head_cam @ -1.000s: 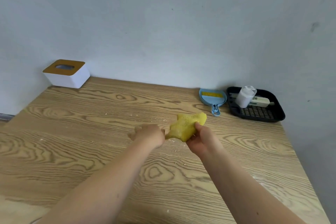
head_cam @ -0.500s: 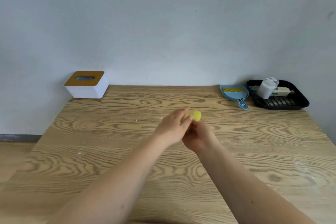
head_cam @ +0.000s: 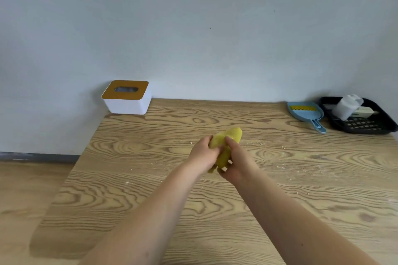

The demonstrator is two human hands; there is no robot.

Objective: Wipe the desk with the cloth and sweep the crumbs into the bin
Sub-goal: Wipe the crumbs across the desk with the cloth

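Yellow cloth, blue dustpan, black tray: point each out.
yellow cloth (head_cam: 233,134), head view, its upper fold above the hands
blue dustpan (head_cam: 307,113), head view, middle of its pan
black tray (head_cam: 364,125), head view, its perforated floor

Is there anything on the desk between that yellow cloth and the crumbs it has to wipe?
Nothing visible: both hands hold the cloth above bare desk, with crumbs scattered beside and below it.

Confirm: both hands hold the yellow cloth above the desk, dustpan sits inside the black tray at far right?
Not quite. In the head view the blue dustpan lies on the desk beside the black tray, not inside it. Both the left hand and right hand do hold the yellow cloth.
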